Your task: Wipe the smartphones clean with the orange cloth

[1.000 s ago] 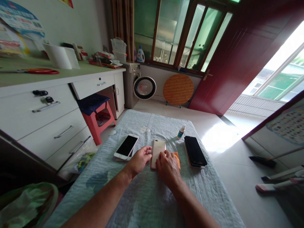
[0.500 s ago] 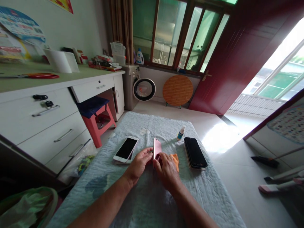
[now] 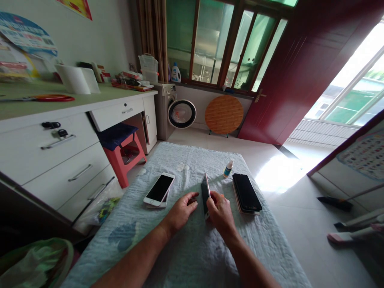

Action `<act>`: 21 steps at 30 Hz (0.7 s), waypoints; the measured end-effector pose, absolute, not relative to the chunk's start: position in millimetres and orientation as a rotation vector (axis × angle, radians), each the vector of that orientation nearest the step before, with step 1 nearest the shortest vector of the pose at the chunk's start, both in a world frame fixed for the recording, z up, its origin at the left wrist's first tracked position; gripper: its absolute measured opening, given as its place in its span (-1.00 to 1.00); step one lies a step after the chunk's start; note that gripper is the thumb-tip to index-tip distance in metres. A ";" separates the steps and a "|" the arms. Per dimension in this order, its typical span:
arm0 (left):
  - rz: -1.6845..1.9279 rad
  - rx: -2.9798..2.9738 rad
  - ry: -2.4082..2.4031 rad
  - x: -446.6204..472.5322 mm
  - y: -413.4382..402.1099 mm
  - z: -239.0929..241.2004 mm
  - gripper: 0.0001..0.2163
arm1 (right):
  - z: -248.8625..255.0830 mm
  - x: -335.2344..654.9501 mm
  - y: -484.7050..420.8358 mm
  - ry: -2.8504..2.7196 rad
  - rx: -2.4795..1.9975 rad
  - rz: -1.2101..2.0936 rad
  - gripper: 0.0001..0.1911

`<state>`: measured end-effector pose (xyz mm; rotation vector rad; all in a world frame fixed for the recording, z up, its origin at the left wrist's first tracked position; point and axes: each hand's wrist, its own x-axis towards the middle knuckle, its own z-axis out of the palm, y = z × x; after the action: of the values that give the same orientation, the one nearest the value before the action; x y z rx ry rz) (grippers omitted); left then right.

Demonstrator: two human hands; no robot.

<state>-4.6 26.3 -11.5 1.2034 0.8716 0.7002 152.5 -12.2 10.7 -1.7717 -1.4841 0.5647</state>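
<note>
A smartphone (image 3: 205, 193) stands on edge between my hands, its dark screen side facing left and a thin pinkish rim showing. My right hand (image 3: 221, 210) grips it along its right side, the thumb near the rim. To the left, my left hand (image 3: 183, 206) is apart from the phone, fingers curved and separated, holding nothing. A white phone (image 3: 159, 189) lies on another phone at the left. At the right, a black phone (image 3: 246, 193) rests on a stack. An orange cloth is almost wholly hidden behind my right hand.
A small spray bottle (image 3: 228, 168) stands beyond my right hand. Everything rests on a pale blue quilted cover (image 3: 192, 158) over a table. A red stool (image 3: 121, 160) and a white desk (image 3: 75, 156) are at the left; a bin (image 3: 64, 260) sits at lower left.
The phone has turned from its pink back to its dark screen side and shifted right with my right hand. My left hand has let go of it.
</note>
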 end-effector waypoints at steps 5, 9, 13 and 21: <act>0.808 1.242 0.869 -1.7 30.1 -19.6 -0.57 | 4.7 158.7 -6.8 -1.311 -1.763 0.704 -0.67; 0.828 1.139 0.981 -0.7 31.2 -22.3 -0.41 | -1.8 159.6 -4.4 -1.199 -1.636 0.833 -0.67; 0.848 1.060 1.041 -3.4 31.9 -20.7 -0.44 | -1.7 159.4 -6.1 -1.121 -1.542 0.943 -0.64; 0.887 0.867 0.981 -10.4 35.8 -17.5 -0.67 | 7.3 156.2 -9.2 -1.208 -1.520 1.055 -0.60</act>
<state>-10.4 35.8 -17.5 0.8674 0.9812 0.8871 156.2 -9.2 7.3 -1.5202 -1.2078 1.0550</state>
